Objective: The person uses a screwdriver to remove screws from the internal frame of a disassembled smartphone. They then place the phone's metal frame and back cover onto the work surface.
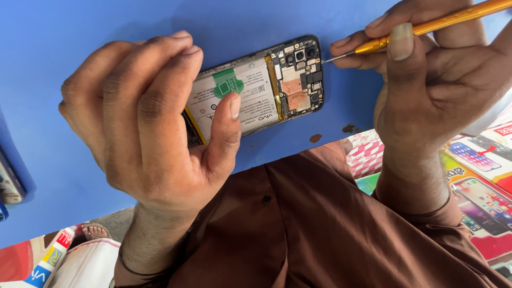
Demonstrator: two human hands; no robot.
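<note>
Opened smartphone (256, 88), back cover off, lying on the blue table (53, 48) near its front edge, battery and circuit board exposed. At far left, part of another device (8, 186) at the table's edge; below it, a small tube (50, 258) with red, yellow and blue print. Left hand (149, 117) curled around the phone's left end: grip closed on the phone, thumb (226, 128) pressing the white battery (237, 96) just below a green pull tab (226, 81), fingers wrapped over the far edge. Further right, camera lenses and a copper-coloured shield (292, 90) on the board at the phone's right end. Thin steel tip of a screwdriver (426, 24) touching the phone's upper right corner. Right hand (432, 80) closed on the screwdriver's gold handle, pinched between thumb and fingers, shaft slanting up to the right. Brown shirt (320, 224) across the lower middle. Phone boxes (480, 176) with colourful printed screens at far right, below the table's edge.
</note>
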